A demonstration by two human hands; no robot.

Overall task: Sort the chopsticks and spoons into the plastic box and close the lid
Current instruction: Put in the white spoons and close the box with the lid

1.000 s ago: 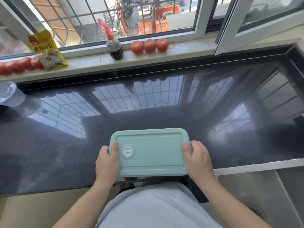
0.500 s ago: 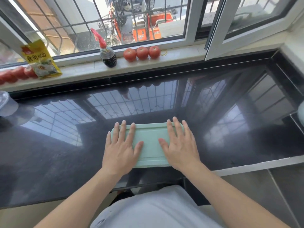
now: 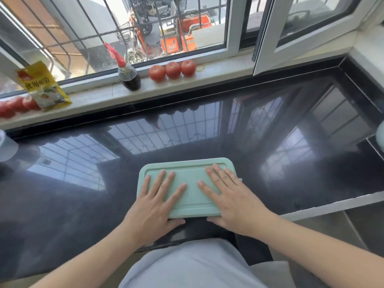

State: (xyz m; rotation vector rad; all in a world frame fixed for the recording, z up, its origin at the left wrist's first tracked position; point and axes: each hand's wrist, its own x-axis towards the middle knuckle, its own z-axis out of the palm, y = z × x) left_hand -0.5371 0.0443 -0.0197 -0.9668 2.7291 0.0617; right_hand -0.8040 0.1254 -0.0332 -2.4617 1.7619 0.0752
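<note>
Head view: both hands [image 3: 193, 201] flat on green lid [image 3: 192, 185]; box contents hidden, presumably shut

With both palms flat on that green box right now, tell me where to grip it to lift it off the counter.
Grip the box by its two short ends, the left hand coming in from the left and the right hand from the right. The lid is broad, flat and smooth, so there is no hold on top; the short ends are bare and clear of anything on the counter.

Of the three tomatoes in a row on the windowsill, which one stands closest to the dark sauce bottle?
The leftmost tomato of the row; the sauce bottle stands to its left, while the middle tomato and right tomato lie farther away.
</note>
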